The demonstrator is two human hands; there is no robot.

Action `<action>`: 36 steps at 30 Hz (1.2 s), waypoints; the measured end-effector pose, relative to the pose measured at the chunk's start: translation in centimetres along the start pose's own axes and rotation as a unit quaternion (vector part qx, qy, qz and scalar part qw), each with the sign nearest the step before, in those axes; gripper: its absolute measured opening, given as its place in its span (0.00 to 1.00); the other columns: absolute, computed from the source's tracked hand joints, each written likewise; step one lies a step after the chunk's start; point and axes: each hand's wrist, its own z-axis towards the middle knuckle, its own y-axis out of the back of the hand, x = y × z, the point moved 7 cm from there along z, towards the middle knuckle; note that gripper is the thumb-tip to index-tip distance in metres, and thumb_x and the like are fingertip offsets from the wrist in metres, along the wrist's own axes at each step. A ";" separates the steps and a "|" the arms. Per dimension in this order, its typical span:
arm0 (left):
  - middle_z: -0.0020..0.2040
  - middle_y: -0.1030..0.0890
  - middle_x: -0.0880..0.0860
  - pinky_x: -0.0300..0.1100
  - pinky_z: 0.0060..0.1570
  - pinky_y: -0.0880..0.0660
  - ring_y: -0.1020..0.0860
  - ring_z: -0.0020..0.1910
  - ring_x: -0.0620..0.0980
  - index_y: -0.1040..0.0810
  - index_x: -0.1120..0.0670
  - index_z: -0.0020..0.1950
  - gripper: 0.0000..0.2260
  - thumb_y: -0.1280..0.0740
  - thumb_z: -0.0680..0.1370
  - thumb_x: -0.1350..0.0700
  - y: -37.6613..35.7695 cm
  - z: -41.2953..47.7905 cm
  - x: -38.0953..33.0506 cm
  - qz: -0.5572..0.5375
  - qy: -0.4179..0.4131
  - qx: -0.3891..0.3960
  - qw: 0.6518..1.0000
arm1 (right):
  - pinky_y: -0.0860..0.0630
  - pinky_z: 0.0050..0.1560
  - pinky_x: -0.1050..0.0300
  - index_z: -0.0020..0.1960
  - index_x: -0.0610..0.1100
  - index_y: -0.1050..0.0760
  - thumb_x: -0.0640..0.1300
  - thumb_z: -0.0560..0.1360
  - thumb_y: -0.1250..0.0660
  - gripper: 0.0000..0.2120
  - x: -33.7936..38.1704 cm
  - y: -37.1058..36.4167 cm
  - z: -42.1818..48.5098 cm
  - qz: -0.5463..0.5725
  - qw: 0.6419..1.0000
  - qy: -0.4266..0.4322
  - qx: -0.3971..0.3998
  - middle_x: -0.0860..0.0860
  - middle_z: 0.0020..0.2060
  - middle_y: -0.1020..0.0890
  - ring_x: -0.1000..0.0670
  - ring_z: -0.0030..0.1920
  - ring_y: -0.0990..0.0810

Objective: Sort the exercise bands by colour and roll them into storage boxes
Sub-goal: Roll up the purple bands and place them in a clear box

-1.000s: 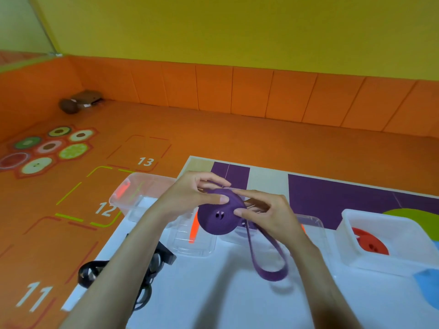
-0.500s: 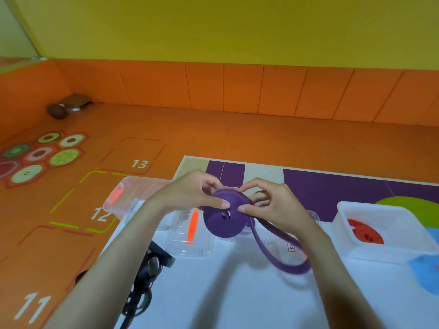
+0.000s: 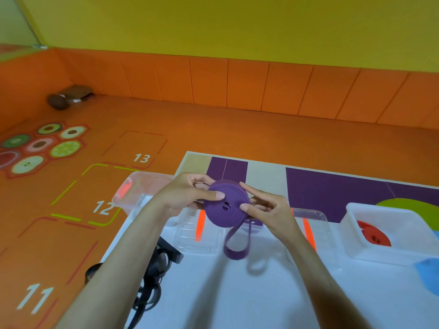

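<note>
Purple band: the purple flat rubber exercise band is wound into a flat coil. It is held in the air above the white table, with its face turned to the camera.
Loose end: a short loop of the same band hangs from the coil's 5 o'clock edge down toward 6 o'clock. Whether its bottom touches the table cannot be told.
Left hand: the left hand sits at the coil's 9 o'clock. Its thumb is pressed on the coil's face and its fingers are curled behind, so it is clamped on the coil.
Right hand: the right hand sits at 3 o'clock. It pinches the coil, thumb tip on the face and forefinger along the rim near 1 o'clock.
Red band: a coiled red rubber band lies inside a white translucent plastic box on the table, at 3 o'clock and well apart from the hands.
Lid: a clear plastic lid with an orange stripe lies flat on the table at the coil's 7 o'clock.
Clear box: a clear plastic box with an orange latch stands at 9 o'clock, beyond the left hand.
Black bands: a tangle of black rubber bands lies at the table's left edge at 7 o'clock, beside the left forearm.
</note>
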 end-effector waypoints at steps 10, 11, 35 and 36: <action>0.48 0.12 0.52 0.48 0.42 0.15 0.13 0.45 0.51 0.15 0.55 0.55 0.11 0.20 0.76 0.56 3.5 -2.9 2.0 0.149 -0.039 0.068 0.986 | 0.16 0.58 0.48 0.64 0.59 0.18 0.39 0.74 0.22 0.23 1.3 -6.3 1.7 -0.104 0.984 -0.038 0.138 0.52 0.51 0.11 0.52 0.53 0.13; 0.48 0.12 0.53 0.51 0.43 0.14 0.13 0.46 0.53 0.14 0.55 0.56 0.10 0.20 0.76 0.55 3.7 -3.1 2.2 0.152 -0.037 0.071 0.985 | 0.16 0.57 0.49 0.64 0.59 0.17 0.39 0.75 0.22 0.23 1.4 -7.1 1.7 -0.106 0.983 -0.041 0.147 0.51 0.50 0.11 0.51 0.52 0.13; 0.56 0.13 0.60 0.59 0.55 0.16 0.14 0.52 0.59 0.14 0.57 0.57 0.13 0.23 0.77 0.52 6.9 -8.5 12.7 -0.283 0.082 -0.042 0.955 | 0.16 0.47 0.53 0.58 0.41 0.18 0.40 0.80 0.28 0.07 -2.5 -12.5 -2.5 0.042 0.988 -0.127 -0.076 0.42 0.49 0.13 0.39 0.52 0.13; 0.55 0.13 0.59 0.58 0.54 0.16 0.14 0.52 0.59 0.14 0.57 0.59 0.14 0.23 0.77 0.52 6.6 -8.3 13.0 -0.294 0.083 -0.047 0.951 | 0.15 0.49 0.50 0.59 0.41 0.17 0.41 0.82 0.30 0.08 -3.0 -12.5 -2.7 0.067 0.986 -0.129 -0.083 0.41 0.51 0.13 0.40 0.54 0.14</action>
